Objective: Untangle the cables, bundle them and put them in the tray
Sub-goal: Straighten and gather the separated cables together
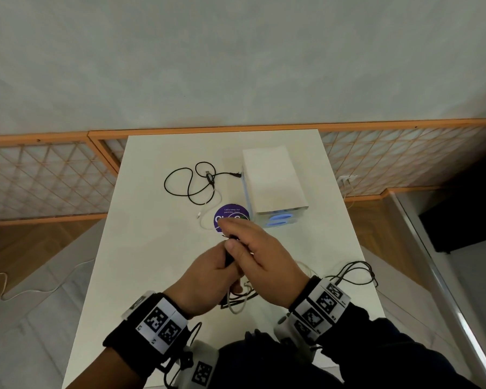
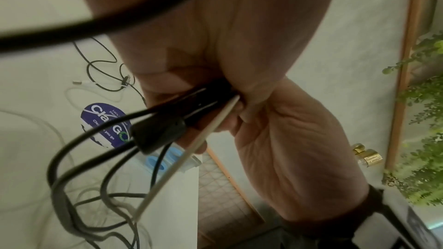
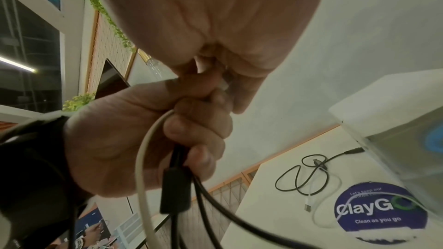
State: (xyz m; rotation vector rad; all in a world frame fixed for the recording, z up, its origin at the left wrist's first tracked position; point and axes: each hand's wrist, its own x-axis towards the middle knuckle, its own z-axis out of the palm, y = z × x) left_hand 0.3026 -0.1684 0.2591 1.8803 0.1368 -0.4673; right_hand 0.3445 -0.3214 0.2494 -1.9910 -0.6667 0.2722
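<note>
My left hand (image 1: 226, 266) grips a bundle of black and white cables (image 3: 172, 181) in its fist just above the near middle of the white table (image 1: 152, 234). My right hand (image 1: 230, 234) lies over that fist, and its thumb and forefinger pinch the top end of the bundle (image 1: 232, 237). Loose loops of the cables (image 2: 100, 192) hang from the fist to the table. A tangled black cable (image 1: 185, 181) and a white cable (image 1: 208, 217) lie farther back. The translucent tray (image 1: 272, 181) with blue handles stands at the back right.
A round purple sticker (image 1: 232, 213) is on the table just beyond my hands. More black cable (image 1: 357, 272) loops off the table's right edge by my right wrist. A wall with an orange lattice panel (image 1: 48, 178) lies behind the table.
</note>
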